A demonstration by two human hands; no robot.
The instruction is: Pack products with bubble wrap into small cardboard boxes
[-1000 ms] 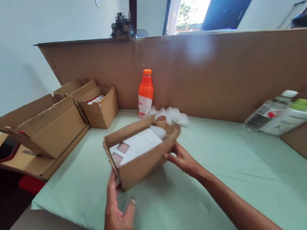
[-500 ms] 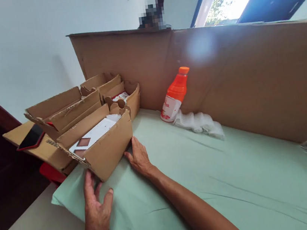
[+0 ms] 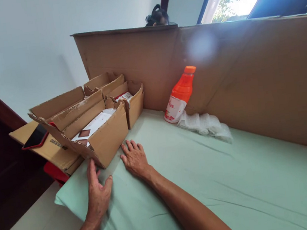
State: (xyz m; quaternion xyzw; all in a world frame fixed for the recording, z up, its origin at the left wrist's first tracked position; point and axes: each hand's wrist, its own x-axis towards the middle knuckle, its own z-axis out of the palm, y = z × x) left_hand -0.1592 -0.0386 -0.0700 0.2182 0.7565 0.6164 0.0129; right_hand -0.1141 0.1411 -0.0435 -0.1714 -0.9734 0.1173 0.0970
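Note:
The near cardboard box (image 3: 111,137), open at the top, stands on the green cloth (image 3: 183,171) with a white printed card (image 3: 98,123) inside. My left hand (image 3: 98,192) is at its front left corner, thumb apart and fingertips at or very close to the cardboard. On the cloth beside the box's right side, my right hand (image 3: 134,159) lies palm down with fingers spread, holding nothing. Against this box's left side sits a long open box (image 3: 61,100). Behind it a smaller box (image 3: 136,104) holds white and red paper.
An orange bottle (image 3: 180,94) leans back by the tall cardboard screen (image 3: 236,81), with crumpled clear plastic (image 3: 204,126) at its base. A dark phone-like thing (image 3: 35,137) lies on a carton (image 3: 59,152) at the left. A person's head (image 3: 157,15) shows above the screen.
The near box has shifted back and left, now tight against the long box. My right hand has come off its side and flattened onto the cloth. My left hand followed the front corner.

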